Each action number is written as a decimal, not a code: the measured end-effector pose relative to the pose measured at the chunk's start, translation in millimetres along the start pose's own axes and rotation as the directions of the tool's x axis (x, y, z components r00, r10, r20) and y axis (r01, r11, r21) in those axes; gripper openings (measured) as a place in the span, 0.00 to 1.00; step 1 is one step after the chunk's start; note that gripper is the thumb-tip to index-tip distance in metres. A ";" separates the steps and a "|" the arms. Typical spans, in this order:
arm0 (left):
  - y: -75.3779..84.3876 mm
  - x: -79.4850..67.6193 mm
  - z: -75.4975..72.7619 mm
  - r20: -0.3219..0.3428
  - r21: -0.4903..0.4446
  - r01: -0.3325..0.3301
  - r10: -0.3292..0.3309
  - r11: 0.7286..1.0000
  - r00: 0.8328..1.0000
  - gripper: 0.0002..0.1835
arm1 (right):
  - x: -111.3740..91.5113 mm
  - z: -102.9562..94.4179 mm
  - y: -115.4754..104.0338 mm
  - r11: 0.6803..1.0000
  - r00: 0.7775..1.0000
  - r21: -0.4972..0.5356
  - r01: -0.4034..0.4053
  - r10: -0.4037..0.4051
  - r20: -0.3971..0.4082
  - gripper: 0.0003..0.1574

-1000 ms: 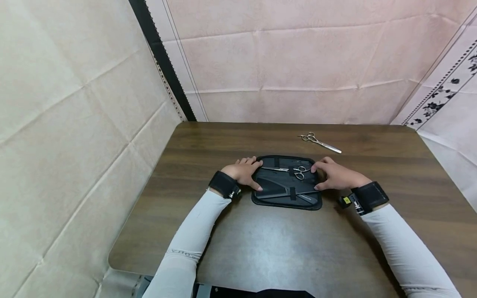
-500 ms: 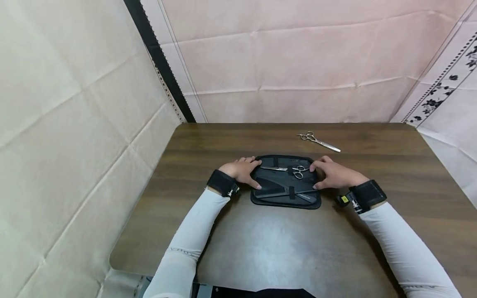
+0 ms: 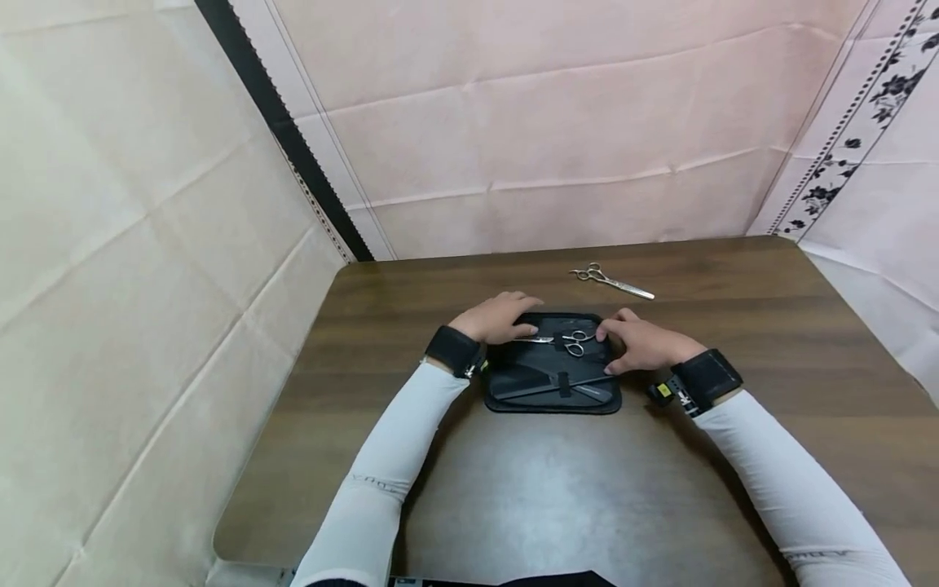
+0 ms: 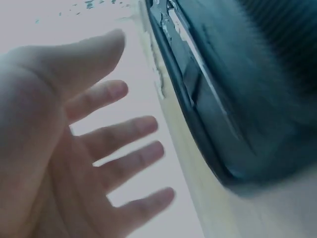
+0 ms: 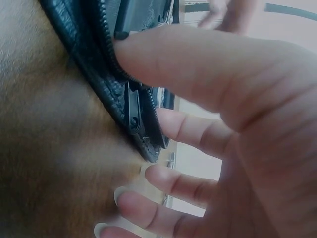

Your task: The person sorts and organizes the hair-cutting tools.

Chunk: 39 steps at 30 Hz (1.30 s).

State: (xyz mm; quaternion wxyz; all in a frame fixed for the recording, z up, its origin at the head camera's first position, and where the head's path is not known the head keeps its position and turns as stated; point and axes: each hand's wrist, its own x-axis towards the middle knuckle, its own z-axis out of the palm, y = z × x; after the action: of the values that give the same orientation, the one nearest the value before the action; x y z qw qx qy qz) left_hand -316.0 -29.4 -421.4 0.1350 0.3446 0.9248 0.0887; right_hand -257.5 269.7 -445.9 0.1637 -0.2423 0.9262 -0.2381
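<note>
A black zip case [image 3: 550, 410] lies on the wooden table with its inside facing up. Strapped within it are silver scissors [image 3: 575, 350] and a dark comb [image 3: 524, 392]. Above its far left part hovers my left hand [image 3: 495, 319], which hides that corner; in the left wrist view its fingers are spread and hold nothing, apart from the case. At the opposite side my right hand [image 3: 645, 344] touches the edge. The right wrist view shows its thumb against the zipper [image 5: 105, 34], an index fingertip by the rim, and the remaining fingers loosely extended outside.
A second pair of silver scissors [image 3: 619, 285] lies behind the case, towards the far edge of the table [image 3: 411, 505]. Pale cloth walls [image 3: 572, 139] stand behind and to the sides. Both wrists wear black straps.
My left hand has lifted off the case's left edge and shifted up and inward over its far left corner. The right hand stays at the right edge. The head view has tilted slightly.
</note>
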 end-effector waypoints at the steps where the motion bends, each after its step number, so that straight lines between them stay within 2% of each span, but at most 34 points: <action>1: 3.6 8.9 -1.5 -0.017 0.019 -0.012 0.012 1.000 1.000 0.31 | -1.1 -0.2 0.4 1.000 1.000 -0.002 -0.002 0.002 0.000 0.34; 4: 12.3 34.6 -5.8 -0.051 0.047 -0.017 0.019 0.999 0.999 0.27 | -4.1 -0.4 0.7 1.000 1.000 -0.007 -0.010 0.010 0.002 0.33; 7: 17.5 58.5 -7.8 -0.059 0.037 -0.005 0.008 0.999 0.998 0.27 | -6.6 -0.4 1.4 1.000 1.000 -0.004 -0.012 0.012 0.008 0.33; 11: 17.9 87.2 -7.9 -0.031 -0.008 0.012 -0.012 1.000 0.999 0.27 | -8.9 -0.5 1.7 1.000 1.000 -0.001 -0.021 0.021 0.015 0.33; 14: 15.5 102.5 -8.6 -0.005 -0.065 0.035 -0.035 0.997 0.999 0.27 | -10.0 -0.6 1.4 1.000 1.000 -0.004 -0.022 0.022 0.012 0.33; 20: 7.0 126.9 -7.6 0.029 -0.094 0.077 -0.075 0.993 0.997 0.27 | -12.6 -0.4 2.1 1.000 1.000 0.010 -0.019 0.018 0.024 0.32; 25: 5.7 146.7 -6.1 0.019 -0.075 0.118 -0.117 0.990 0.993 0.26 | -15.4 -1.7 1.3 0.999 0.999 0.017 -0.029 0.028 0.027 0.32; 33: 11.5 175.7 1.4 0.024 0.093 0.197 -0.200 0.976 0.979 0.29 | -16.4 -3.5 2.1 0.999 0.999 0.018 -0.042 0.042 0.031 0.32; 39: 20.5 187.8 -0.8 0.055 0.142 0.201 -0.210 0.969 0.976 0.27 | -16.2 -4.3 1.1 0.997 0.997 0.033 -0.065 0.063 0.044 0.32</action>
State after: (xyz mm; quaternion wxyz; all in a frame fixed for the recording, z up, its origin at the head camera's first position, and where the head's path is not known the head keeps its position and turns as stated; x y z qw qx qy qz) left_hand -440.1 110.0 -450.8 0.1520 0.2581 0.9541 -0.0010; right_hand -246.3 280.7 -439.9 0.1954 -0.2147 0.9255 -0.2432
